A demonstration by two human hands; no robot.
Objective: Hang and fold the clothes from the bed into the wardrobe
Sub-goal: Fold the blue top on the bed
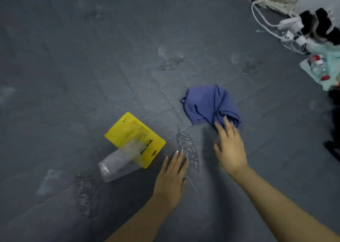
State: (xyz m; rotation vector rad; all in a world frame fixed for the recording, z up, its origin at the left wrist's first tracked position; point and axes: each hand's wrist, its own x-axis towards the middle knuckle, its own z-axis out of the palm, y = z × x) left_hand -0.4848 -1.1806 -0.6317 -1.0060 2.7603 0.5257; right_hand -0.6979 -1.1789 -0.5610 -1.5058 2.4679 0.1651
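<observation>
Bed [110, 58]: dark grey cover with stitched leaf motifs. One crumpled purple garment [209, 104] at centre right. One yellow packet [134, 138] to its left. One white cable tangle [279, 28] and two bottles [318, 67] at far right. Two hands: left hand [171, 177] flat, grip open, empty; right hand [230, 146] spread, fingertips touching the garment.

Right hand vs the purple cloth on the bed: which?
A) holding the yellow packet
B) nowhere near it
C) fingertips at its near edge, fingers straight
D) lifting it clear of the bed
C: the right hand reaches with straight fingers to the crumpled purple cloth's near edge, cloth lying on the bed.
</observation>
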